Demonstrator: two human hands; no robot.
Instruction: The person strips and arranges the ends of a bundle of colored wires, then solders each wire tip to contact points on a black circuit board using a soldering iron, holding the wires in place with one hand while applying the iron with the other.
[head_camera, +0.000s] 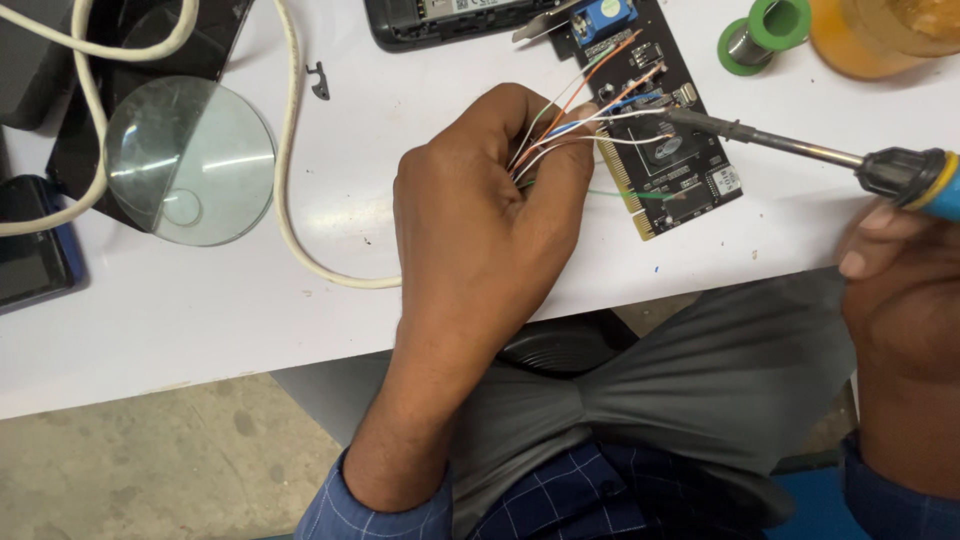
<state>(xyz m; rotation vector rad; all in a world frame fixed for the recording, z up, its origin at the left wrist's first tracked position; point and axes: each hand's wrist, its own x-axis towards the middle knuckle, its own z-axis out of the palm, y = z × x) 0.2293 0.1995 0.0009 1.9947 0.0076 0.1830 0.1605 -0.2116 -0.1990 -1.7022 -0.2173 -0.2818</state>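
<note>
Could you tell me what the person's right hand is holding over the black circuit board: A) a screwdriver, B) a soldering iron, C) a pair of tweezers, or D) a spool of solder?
B: the right hand grips a soldering iron whose tip reaches the circuit board, while the left hand pinches the thin wires.

white table (200, 330) | grey concrete floor (170, 460) beneath | glare from overhead light on tabletop

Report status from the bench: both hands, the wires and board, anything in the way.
Left hand pinching wire bundle over circuit board. Right hand holding soldering iron, tip at board. Nothing between tip and wires.
</note>
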